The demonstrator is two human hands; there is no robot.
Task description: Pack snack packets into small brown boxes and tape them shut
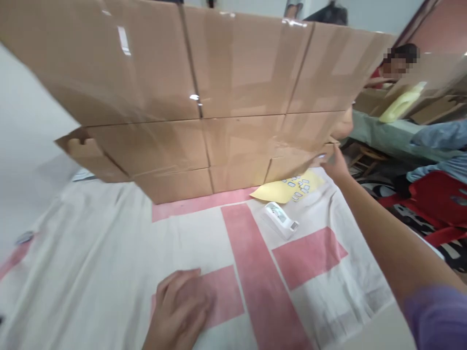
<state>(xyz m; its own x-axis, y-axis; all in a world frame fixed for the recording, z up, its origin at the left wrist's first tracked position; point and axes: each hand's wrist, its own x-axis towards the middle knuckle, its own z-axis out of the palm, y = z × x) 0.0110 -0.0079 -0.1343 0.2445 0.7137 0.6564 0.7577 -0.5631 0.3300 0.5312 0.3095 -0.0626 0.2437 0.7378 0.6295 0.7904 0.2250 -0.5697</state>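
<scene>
No words, brand or number can be read anywhere here. The yellow sheet (275,195) carries a scatter of small, pale, dark-edged marks (305,188) (perhaps labels, but too tiny to make out). The white device (280,219) has a small display panel (276,213), its contents blurred beyond reading. Across the taped cardboard (233,73), shiny strips and glare show, with no legible print.

Taped cardboard (241,68) is gripped at its lower right edge by the right hand (336,166). The left hand (178,308), its fingers loosely curled, is seen against the pink-and-white cloth (193,238); contact cannot be told. A white device (279,218) is laid near a yellow sheet (270,193). A red chair (436,199) is partly shown at right.
</scene>
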